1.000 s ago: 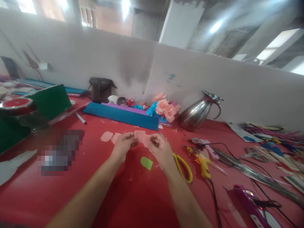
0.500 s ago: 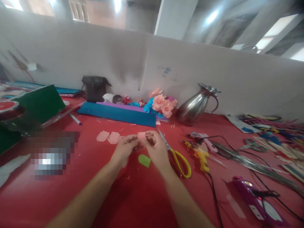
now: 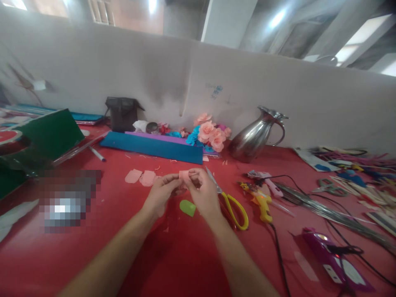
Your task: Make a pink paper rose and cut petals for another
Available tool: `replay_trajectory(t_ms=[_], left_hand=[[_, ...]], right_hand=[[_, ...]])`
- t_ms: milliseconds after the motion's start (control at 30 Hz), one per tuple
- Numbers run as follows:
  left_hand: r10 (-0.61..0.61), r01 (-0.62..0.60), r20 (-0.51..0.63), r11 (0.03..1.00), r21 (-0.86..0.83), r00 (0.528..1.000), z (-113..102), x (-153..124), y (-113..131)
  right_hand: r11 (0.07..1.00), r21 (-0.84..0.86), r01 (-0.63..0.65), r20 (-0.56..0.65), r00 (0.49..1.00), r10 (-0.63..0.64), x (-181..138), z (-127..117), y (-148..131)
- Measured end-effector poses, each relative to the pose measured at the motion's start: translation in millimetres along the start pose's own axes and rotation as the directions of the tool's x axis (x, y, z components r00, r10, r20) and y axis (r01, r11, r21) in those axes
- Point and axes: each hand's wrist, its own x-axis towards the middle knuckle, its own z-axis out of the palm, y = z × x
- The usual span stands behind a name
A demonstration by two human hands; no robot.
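Between my hands is a small pink paper petal (image 3: 184, 175), its edge curled over. My left hand (image 3: 163, 191) pinches it from the left, and my right hand (image 3: 203, 193) grips it from the right with fingers bent around it. More cut pink petals (image 3: 133, 176) lie flat on the red table (image 3: 130, 231), just left of my left hand. Below the held petal lies a green paper leaf (image 3: 187, 208), close to my right wrist. Scissors with yellow handles (image 3: 235, 212) rest beside my right hand, blades pointing away from me.
A yellow glue gun (image 3: 262, 203) with a black cord and a purple power strip (image 3: 332, 260) lie to the right, near a bundle of wires (image 3: 328, 212). Behind stand a metal jug (image 3: 255, 136), pink paper flowers (image 3: 210, 134) and a blue paper roll (image 3: 151, 149). A green board (image 3: 52, 134) leans left.
Both hands stay at nearly the same spot, still holding the pink petal. The view has shifted very slightly; nothing else visibly moves.
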Motion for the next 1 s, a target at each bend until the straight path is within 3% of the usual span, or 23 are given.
replay_trajectory(t_ms=[367, 600, 767, 1000], left_hand=[[0.036, -0.034, -0.027, 0.998, 0.047, 0.999, 0.7, 0.5, -3.0], [0.087, -0.079, -0.074, 0.992, 0.096, 0.993, -4.4, 6.7, -9.0], [0.110, -0.106, -0.022, 0.987, 0.119, 0.994, -0.7, 2.6, -7.0], [0.080, -0.084, 0.037, 0.990, 0.114, 0.996, 4.9, -4.5, -4.0]], right_hand=[[0.999, -0.048, 0.001, 0.003, 1.000, -0.001, 0.4, -0.8, -0.5], [0.997, 0.072, -0.034, -0.154, 0.987, 0.045, 1.0, -9.8, -7.0], [0.975, 0.208, -0.075, -0.073, 0.993, 0.092, -5.1, 0.8, -11.5], [0.992, 0.120, -0.034, -0.117, 0.992, 0.049, -8.1, 8.6, -10.8]])
